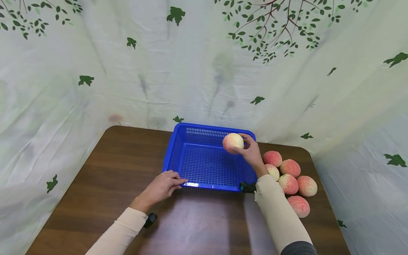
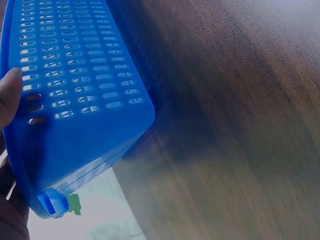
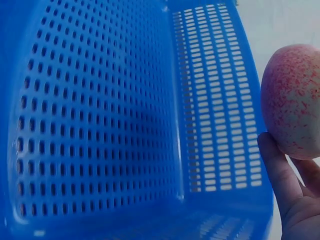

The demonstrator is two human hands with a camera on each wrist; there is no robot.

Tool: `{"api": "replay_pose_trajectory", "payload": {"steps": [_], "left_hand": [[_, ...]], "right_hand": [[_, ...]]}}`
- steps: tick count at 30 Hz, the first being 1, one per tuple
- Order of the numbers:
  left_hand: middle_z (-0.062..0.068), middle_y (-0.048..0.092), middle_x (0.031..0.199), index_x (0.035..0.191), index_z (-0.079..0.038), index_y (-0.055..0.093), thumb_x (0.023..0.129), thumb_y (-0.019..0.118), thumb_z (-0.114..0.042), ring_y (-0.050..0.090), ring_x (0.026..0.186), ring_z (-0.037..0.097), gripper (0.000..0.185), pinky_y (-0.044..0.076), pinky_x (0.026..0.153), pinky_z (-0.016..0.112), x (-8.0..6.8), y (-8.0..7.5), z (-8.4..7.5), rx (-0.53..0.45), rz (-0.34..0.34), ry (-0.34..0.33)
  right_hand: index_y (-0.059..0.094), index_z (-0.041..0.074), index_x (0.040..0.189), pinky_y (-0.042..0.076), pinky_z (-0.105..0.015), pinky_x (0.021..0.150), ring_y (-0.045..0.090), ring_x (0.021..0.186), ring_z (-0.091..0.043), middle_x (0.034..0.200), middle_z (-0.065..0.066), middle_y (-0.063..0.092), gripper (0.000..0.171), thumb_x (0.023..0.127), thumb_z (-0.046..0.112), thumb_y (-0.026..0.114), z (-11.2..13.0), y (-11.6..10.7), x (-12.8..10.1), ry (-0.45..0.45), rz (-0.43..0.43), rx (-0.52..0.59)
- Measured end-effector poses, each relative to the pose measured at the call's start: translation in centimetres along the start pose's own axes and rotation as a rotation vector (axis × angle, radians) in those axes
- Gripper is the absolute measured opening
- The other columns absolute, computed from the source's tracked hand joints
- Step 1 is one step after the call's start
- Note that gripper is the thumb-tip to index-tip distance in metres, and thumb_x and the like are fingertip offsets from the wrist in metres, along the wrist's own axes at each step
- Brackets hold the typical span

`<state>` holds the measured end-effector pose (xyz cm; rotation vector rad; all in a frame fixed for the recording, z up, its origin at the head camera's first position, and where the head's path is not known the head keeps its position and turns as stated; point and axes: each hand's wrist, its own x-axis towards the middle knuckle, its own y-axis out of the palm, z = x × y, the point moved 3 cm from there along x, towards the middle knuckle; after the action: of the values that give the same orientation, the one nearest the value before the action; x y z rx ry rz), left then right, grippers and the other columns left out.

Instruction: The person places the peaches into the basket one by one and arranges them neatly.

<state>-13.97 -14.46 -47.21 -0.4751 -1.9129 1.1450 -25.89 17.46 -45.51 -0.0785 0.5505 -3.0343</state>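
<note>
My right hand [image 1: 251, 153] holds a pale yellow and pink peach [image 1: 233, 143] between thumb and fingers, over the far right part of a blue plastic basket [image 1: 210, 187]. In the right wrist view the peach [image 3: 295, 100] shows beside the basket's slotted wall [image 3: 215, 100], with a finger under it. At the basket's near left corner, my left hand [image 1: 163, 186] pinches the rim. Its thumb [image 2: 10, 97] lies against the outer side of the basket [image 2: 75, 115] in the left wrist view. No fruit shows on the basket's perforated floor.
Several more peaches [image 1: 290, 168] lie in a group to the right of the basket, partly behind my right forearm. The brown wooden table [image 1: 121, 170] ends at a pale hanging cloth [image 1: 197, 71] printed with leaves, behind and at the sides.
</note>
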Motion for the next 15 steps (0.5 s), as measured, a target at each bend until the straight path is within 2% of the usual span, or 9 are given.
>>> {"api": "replay_pose_trajectory", "payload": {"steps": [8, 15], "left_hand": [[-0.002, 0.064, 0.081, 0.100, -0.006, 0.077, 0.074, 0.079, 0.000, 0.057, 0.072, 0.015, 0.027, 0.046, 0.064, 0.027, 0.0, 0.1, -0.1, -0.001, -0.002, -0.016], [-0.002, 0.064, 0.081, 0.101, -0.006, 0.077, 0.074, 0.079, 0.000, 0.056, 0.072, 0.014, 0.028, 0.046, 0.064, 0.027, -0.2, 0.0, 0.0, -0.003, -0.007, -0.014]], "right_hand": [[0.050, 0.012, 0.136, 0.046, -0.049, 0.088, 0.056, 0.105, -0.037, 0.130, -0.020, 0.053, 0.066, 0.079, 0.022, 0.081, 0.6, 2.3, 1.5, 0.056, 0.002, 0.031], [0.051, 0.014, 0.135, 0.045, -0.050, 0.091, 0.056, 0.109, -0.034, 0.128, -0.017, 0.054, 0.067, 0.077, 0.023, 0.083, 1.2, 5.5, 3.2, 0.105, 0.028, 0.055]]}}
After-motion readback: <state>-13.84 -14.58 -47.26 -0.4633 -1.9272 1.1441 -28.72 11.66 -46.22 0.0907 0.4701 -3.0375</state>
